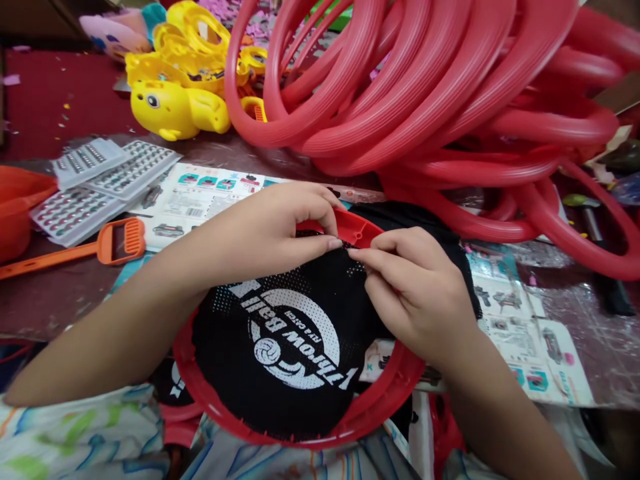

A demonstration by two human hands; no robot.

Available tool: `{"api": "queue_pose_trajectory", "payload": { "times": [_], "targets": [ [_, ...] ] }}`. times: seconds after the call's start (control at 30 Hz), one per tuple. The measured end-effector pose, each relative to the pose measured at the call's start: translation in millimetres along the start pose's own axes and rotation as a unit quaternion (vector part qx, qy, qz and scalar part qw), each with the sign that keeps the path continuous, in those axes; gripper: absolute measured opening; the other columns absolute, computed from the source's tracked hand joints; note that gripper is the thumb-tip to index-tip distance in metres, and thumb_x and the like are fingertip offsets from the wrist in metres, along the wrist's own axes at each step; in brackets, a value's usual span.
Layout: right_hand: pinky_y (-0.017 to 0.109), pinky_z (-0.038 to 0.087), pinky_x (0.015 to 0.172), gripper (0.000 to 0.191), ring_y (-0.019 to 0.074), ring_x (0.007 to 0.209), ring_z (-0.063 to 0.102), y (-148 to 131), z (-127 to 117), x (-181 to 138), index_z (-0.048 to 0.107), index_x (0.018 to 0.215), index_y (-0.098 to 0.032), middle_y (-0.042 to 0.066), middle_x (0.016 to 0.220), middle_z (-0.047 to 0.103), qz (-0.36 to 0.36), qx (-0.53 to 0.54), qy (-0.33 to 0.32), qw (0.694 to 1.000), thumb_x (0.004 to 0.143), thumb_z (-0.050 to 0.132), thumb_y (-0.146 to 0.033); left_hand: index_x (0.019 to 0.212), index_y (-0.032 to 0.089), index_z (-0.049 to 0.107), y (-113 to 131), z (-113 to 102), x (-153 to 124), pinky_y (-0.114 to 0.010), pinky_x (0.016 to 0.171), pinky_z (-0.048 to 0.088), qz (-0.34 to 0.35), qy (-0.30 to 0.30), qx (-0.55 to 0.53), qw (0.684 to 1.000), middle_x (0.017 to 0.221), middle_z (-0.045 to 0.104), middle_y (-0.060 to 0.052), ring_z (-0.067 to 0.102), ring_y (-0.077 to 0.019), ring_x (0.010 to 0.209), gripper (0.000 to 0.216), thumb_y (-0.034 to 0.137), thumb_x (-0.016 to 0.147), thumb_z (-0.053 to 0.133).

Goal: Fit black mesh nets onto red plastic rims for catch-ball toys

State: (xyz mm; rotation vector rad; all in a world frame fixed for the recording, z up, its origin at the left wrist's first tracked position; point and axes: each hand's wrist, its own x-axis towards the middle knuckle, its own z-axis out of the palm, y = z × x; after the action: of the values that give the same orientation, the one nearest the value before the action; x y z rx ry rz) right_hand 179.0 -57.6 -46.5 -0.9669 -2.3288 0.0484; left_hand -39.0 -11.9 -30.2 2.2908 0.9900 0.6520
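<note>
A red plastic ring (395,390) rests against my lap and the table edge, with black mesh fabric (230,373) spread across it. White lettering reading "Throw Ball" is printed on the fabric. My left hand (300,223) reaches over the ring's far side, thumb and fingers pinching the fabric's edge. Opposite it, my right hand (413,287) pinches the same edge between thumb and forefinger. The fingertips of both hands nearly meet beside the ring's inner rim. More black fabric lies behind my right hand.
Many red rings (400,127) are piled at the back right. Yellow toy parts (175,110) lie at the back left. Plastic trays of small parts (107,187), an orange strap-like piece (120,241) and printed cardboard sheets (545,347) are on the table.
</note>
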Motion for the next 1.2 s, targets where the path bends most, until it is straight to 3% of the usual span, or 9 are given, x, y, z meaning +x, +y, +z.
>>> {"api": "queue_pose_trajectory", "payload": {
  "times": [0.2, 0.4, 0.8, 1.0, 1.2],
  "targets": [
    [0.034, 0.052, 0.073, 0.022, 0.0172, 0.081, 0.057, 1.4, 6.8, -5.0, 0.07, 0.103, -0.01, 0.009, 0.091, 0.066, -0.004, 0.001, 0.03, 1.0, 0.089, 0.053, -0.007, 0.076, 0.016, 0.063, 2.7, 8.5, -3.1, -0.024, 0.081, 0.047, -0.004, 0.051, 0.023, 0.998, 0.094, 0.071, -0.002, 0.066, -0.0171, 0.099, 0.015, 0.022, 0.088, 0.057],
    [0.035, 0.051, 0.072, 0.024, 0.0184, 0.082, 0.057, 0.7, 8.7, -4.6, 0.071, 0.102, -0.01, 0.009, 0.089, 0.066, 0.003, -0.01, 0.019, 1.0, 0.092, 0.05, -0.009, 0.074, 0.016, 0.062, 1.4, 14.0, -4.7, -0.024, 0.081, 0.046, -0.013, 0.055, 0.027, 0.998, 0.094, 0.07, -0.002, 0.064, -0.0145, 0.094, 0.013, 0.016, 0.085, 0.055],
    [0.036, 0.053, 0.073, 0.027, 0.0194, 0.081, 0.056, -3.0, 12.2, -6.0, 0.071, 0.103, -0.01, 0.011, 0.089, 0.066, 0.025, -0.029, 0.002, 0.999, 0.092, 0.047, -0.007, 0.073, 0.018, 0.059, -1.6, 21.7, -5.3, -0.028, 0.078, 0.048, -0.032, 0.072, 0.061, 0.995, 0.09, 0.069, -0.003, 0.065, -0.0187, 0.096, 0.012, 0.02, 0.084, 0.053],
    [0.035, 0.054, 0.079, 0.024, 0.0193, 0.087, 0.067, -2.0, 1.4, -8.4, 0.068, 0.111, -0.016, 0.006, 0.096, 0.073, 0.123, 0.01, -0.007, 0.992, 0.09, 0.057, -0.011, 0.075, 0.017, 0.061, -2.6, 21.3, -5.2, -0.027, 0.077, 0.048, -0.027, 0.071, 0.063, 0.995, 0.092, 0.069, -0.003, 0.064, -0.0165, 0.09, 0.012, 0.019, 0.084, 0.052],
    [0.029, 0.055, 0.075, 0.03, 0.0139, 0.076, 0.067, -5.5, -0.2, -8.0, 0.066, 0.113, -0.021, -0.002, 0.084, 0.072, 0.25, 0.094, 0.025, 0.963, 0.085, 0.064, -0.011, 0.075, 0.017, 0.062, -1.5, 20.0, -5.8, -0.027, 0.079, 0.049, -0.021, 0.065, 0.062, 0.996, 0.092, 0.069, -0.002, 0.064, -0.0155, 0.09, 0.012, 0.016, 0.083, 0.053]
  ]
}}
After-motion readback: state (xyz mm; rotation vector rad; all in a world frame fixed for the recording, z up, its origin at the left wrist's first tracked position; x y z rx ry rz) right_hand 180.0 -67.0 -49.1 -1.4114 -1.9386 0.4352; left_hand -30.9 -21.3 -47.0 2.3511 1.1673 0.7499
